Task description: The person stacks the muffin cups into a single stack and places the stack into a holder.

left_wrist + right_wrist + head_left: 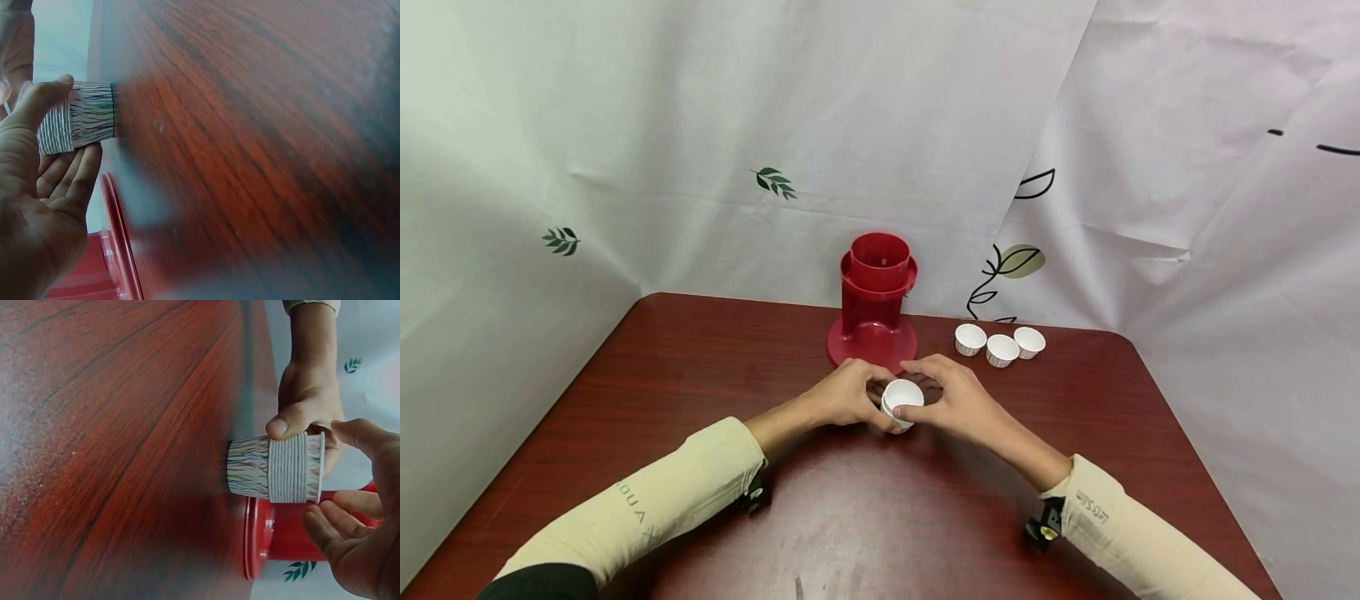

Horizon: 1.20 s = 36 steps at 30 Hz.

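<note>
Cup stack (901, 403), nested paper, standing on the table (647, 392) before the red stand (876, 302): left hand (842, 398) and right hand (951, 397) are both pinching its ribbed rim; likely light, thin-walled, crushable, best gripped gently near the rim.

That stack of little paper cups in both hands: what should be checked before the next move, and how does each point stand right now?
1. Stack of nested paper baking cups held by both hands: ok; left hand and right hand both grip it.
2. Stack base on the dark red wooden table: ok, it touches in the wrist views.
3. Top cup already loosened: cannot tell.
4. Red plastic dispenser stand upright behind the hands: ok.
5. Three single white paper cups clear of the hands: ok, apart at the right.
</note>
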Tool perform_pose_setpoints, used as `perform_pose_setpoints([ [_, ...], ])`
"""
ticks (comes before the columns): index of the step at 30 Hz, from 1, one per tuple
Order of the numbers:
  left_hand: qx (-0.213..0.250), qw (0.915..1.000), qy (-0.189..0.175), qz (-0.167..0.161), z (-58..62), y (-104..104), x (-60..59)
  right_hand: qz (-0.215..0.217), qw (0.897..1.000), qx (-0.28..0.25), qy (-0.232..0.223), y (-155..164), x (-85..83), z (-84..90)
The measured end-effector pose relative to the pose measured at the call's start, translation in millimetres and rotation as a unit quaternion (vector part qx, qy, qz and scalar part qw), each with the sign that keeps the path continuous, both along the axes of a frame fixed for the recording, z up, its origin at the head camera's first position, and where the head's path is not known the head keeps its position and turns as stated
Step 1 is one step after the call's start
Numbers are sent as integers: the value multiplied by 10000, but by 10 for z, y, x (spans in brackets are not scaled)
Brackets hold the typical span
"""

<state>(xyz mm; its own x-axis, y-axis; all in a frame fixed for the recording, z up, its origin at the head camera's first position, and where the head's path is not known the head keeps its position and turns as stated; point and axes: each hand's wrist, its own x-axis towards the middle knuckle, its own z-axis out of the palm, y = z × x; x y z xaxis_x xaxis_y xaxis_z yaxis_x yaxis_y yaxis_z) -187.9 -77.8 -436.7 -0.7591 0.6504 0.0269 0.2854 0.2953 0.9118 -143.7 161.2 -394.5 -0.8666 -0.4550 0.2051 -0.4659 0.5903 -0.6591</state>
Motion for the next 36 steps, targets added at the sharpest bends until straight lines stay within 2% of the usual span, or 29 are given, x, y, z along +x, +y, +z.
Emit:
perform_pose_setpoints([
  [7, -98, 10000, -18, 0, 12, -19, 10, -120, 9998, 113, 82, 31, -14, -23],
  [17, -378, 9986, 370, -18, 11, -20, 37, -305, 9992, -215, -170, 106, -49, -46],
  [31, -462, 9961, 746, 79, 22, -53, 66, -579, 9975, -191, -361, 230, -111, -62],
  [36, -307, 9970, 707, 116, 42, -52, 72, -664, 9964, -292, -432, 267, -113, -62],
])
